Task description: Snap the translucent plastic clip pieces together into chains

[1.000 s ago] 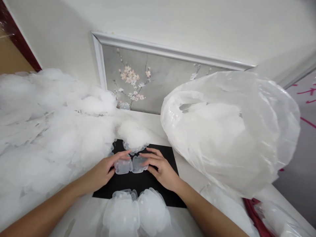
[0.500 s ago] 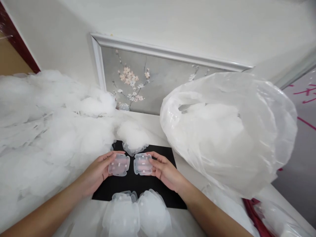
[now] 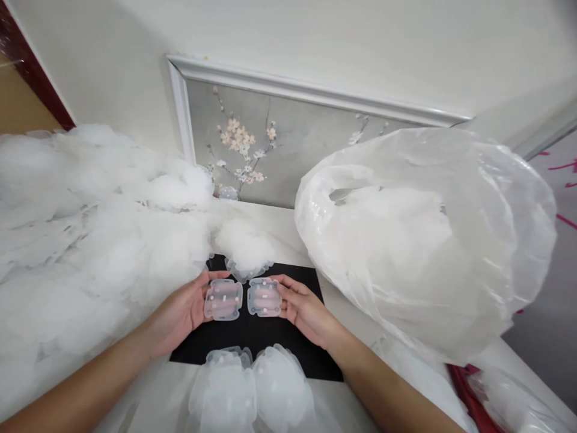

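Far out past my left hand (image 3: 180, 313) sat a big heap of translucent white plastic pieces (image 3: 90, 240), spilling toward the black mat (image 3: 252, 337) on the counter (image 3: 279, 225). My left hand was palm-up, fingers cupped under a small clear square piece (image 3: 222, 299), thumb over its top edge, so pinching it lightly above the mat. Just beside it, a narrow gap apart, a second clear square piece (image 3: 264, 297) sat in my right hand (image 3: 306, 313), held the same way: fingers beneath, thumb on the upper edge. Both pieces had rounded corners and small white studs, faces toward me, held level with each other.

Just beyond both hands a small mound of the same pieces (image 3: 246, 246) lay at the mat's far edge. Nearer to me than the hands, two stacks of clear pieces (image 3: 247, 388) rested side by side, overlapping the mat's near edge.

Behind the mound, a framed flower picture (image 3: 270, 144) leaned on the wall. Right of my right hand was a large clear plastic bag (image 3: 428, 240), mouth open toward the hands, filled with more white pieces. Near the bag's lower right edge, something red (image 3: 464, 391) showed; couldn't tell what.
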Available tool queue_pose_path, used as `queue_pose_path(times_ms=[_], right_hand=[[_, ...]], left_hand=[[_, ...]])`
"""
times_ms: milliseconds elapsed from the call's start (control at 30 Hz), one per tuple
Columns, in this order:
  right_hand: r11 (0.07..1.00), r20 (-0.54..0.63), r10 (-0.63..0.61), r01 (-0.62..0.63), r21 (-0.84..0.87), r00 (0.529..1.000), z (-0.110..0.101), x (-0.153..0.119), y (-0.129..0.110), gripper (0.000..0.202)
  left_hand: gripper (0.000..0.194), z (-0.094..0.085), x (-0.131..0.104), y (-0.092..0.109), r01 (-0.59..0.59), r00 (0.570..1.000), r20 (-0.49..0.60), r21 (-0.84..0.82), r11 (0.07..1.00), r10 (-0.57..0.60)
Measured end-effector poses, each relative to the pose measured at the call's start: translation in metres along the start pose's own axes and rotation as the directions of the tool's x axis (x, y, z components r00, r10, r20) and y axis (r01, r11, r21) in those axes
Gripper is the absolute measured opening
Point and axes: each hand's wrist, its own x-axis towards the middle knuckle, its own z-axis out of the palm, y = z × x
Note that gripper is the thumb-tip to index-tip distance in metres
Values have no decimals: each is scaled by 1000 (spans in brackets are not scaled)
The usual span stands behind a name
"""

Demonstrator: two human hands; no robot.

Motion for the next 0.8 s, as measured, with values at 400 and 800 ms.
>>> queue_pose_path(times_ms=[400,800], right_hand=[[1000,-9,-15,15,-22,1000,2,-1,-1,36],[900,441,136,76,-430,887,-1,-18,-20,33]], left_hand=[[39,2,-2,0,-29,999,42,23,999,28],[23,15,-40,5,-230,868,467,676,701,-165]])
